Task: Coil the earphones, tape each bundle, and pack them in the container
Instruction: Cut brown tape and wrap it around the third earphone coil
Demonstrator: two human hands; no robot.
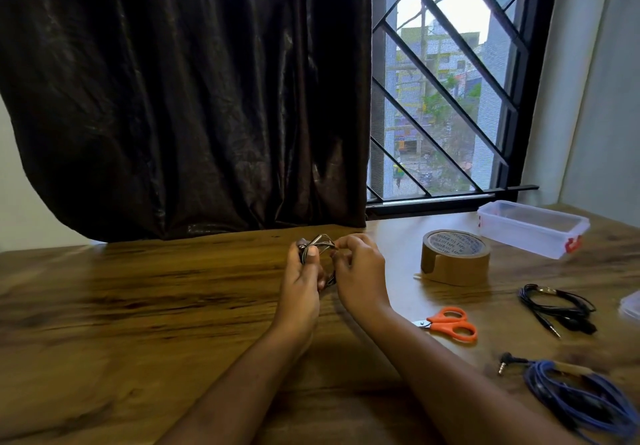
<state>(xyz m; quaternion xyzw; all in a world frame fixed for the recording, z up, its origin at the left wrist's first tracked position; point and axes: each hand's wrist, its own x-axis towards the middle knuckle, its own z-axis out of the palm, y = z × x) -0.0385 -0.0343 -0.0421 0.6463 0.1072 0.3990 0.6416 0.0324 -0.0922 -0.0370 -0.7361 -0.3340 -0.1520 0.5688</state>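
A wooden table (138, 306) is being lit beneath the left hand (301, 285). Beyond that hand, the background is being covered by a dark brown curtain (190, 98). Beyond the right hand (360, 271), daylight is being let in through a black-barred window (446, 98).

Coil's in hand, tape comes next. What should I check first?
1. Coil gripped by left hand and right hand: ok.
2. Coil's loose ends tucked in: cannot tell, fingers hide them.
3. Tape likely within reach, right of the hands: ok.
4. Scissors lying by the right forearm, blades shut: ok.
5. Container open: ok.
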